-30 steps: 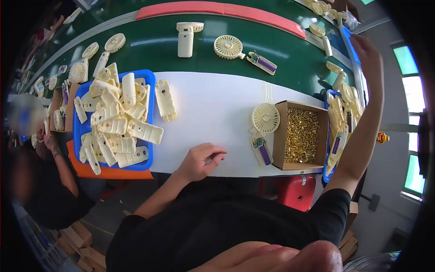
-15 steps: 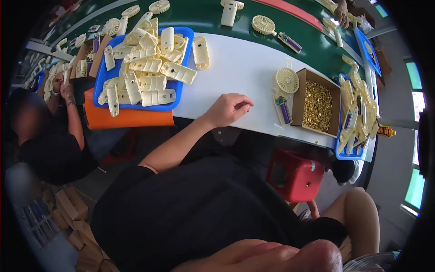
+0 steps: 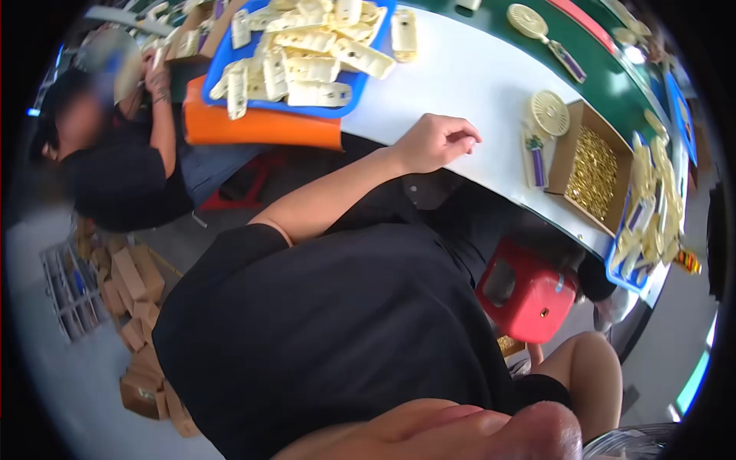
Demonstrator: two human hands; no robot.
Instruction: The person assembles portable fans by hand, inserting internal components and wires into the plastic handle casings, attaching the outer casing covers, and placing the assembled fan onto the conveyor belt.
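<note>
Left hand (image 3: 438,144) is at the white worktop's (image 3: 475,84) edge, fingers released, loosely curled.
Cream fan (image 3: 550,113) lies beside open carton (image 3: 569,150); right fingers I cannot tell; yellow-red object's (image 3: 688,261) print is too small.

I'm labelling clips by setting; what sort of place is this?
Probably a factory assembly line: a blue tray of cream casings, a cardboard box of small gold-coloured parts, and a co-worker alongside.

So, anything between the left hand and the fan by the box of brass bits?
Nothing visible: only bare white tabletop separates the left hand from the fan and its open handle. The box stands on their far side, so it doesn't block that path.
</note>
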